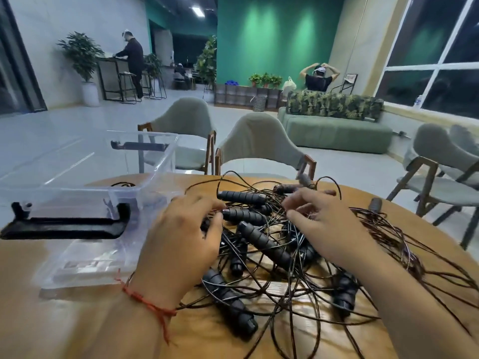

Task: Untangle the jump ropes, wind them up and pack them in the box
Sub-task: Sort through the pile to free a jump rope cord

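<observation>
A tangled heap of black jump ropes (pixel 261 242), thin dark cords knotted around ribbed black foam handles, lies on the round, honey-coloured wooden worktop (pixel 77 320), from its middle out to the right edge. Loose loops of cord spill towards the right edge and the near edge. One handle (pixel 375 204) lies apart from the heap, near the far right edge.

The left hand (pixel 178 229), with a red string bracelet (pixel 145 301) on its wrist, is palm down over the left side of the heap. Its fingers curl down at the end of one handle. Motion blur hides whether this grip has closed on anything, so I cannot tell. The right hand (pixel 326 224) is over the far middle of the heap, thumb and fingers drawn close together above some cords. It is blurred too, and its grip cannot be read either.

A clear, rectangular plastic storage box (pixel 166 156) stands open at the left edge of the worktop, just beside the left hand. A black latch handle (pixel 64 224) lies across its near end, and none of the heap is in it.

Beyond the far edge stand grey upholstered chairs with wooden frames (pixel 259 141), with a green sofa (pixel 337 133) further back.
</observation>
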The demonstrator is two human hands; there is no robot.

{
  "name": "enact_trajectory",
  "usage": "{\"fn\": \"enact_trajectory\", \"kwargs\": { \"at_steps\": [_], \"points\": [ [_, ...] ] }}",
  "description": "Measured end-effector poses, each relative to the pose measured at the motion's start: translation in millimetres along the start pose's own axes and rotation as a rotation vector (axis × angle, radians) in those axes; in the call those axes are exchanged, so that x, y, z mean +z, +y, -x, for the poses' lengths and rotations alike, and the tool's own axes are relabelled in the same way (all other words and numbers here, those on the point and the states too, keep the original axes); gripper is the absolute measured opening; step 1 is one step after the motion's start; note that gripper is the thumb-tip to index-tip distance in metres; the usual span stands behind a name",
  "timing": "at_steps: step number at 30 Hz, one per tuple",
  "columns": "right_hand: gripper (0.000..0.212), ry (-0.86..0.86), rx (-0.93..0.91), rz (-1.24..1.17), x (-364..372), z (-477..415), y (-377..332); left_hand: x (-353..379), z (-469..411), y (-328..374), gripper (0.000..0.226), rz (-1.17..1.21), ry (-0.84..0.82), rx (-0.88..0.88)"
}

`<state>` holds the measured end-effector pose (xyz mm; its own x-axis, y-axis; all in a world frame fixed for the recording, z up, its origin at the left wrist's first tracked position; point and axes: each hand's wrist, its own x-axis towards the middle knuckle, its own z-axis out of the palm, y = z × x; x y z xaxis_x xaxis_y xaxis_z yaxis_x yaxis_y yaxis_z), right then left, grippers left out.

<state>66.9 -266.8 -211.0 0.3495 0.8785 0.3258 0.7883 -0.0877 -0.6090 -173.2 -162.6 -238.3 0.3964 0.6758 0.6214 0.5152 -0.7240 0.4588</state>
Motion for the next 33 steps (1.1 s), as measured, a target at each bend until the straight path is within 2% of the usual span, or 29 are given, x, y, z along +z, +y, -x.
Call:
{"fn": "enact_trajectory", "kwargs": {
  "at_steps": [5, 10, 13, 17, 24, 26, 30, 33],
  "points": [
    [0.015, 0.089, 0.112, -0.007, 18, 19, 47, 34, -5, 4, 0.019, 0.008, -0.128, -0.037],
    [0.013, 0.097, 0.11, 0.054, 26, 5, 64, 59, -6, 15, 0.019, -0.017, -0.226, 0.015],
    [0.018, 0.17, 0.119, 0.077, 16, -1, 75, 74, -6, 23, 0.028, -0.07, -0.298, 0.056],
    [0.02, 0.243, 0.165, 0.131, -3, -2, 93, 89, -3, 34, 0.024, -0.082, -0.339, 0.077],
    [0.013, 0.14, 0.19, 0.249, 5, 3, 96, 115, 16, 65, 0.057, -0.167, -0.409, 0.074],
    [0.016, 0.144, 0.216, 0.29, 4, 5, 97, 124, 21, 70, 0.051, -0.205, -0.416, 0.074],
    [0.02, 0.188, 0.282, 0.304, -3, 5, 102, 131, 23, 68, 0.015, -0.218, -0.363, 0.056],
    [0.031, 0.261, 0.306, 0.332, -7, 4, 104, 123, 20, 62, 0.019, -0.186, -0.335, -0.004]
  ]
}}
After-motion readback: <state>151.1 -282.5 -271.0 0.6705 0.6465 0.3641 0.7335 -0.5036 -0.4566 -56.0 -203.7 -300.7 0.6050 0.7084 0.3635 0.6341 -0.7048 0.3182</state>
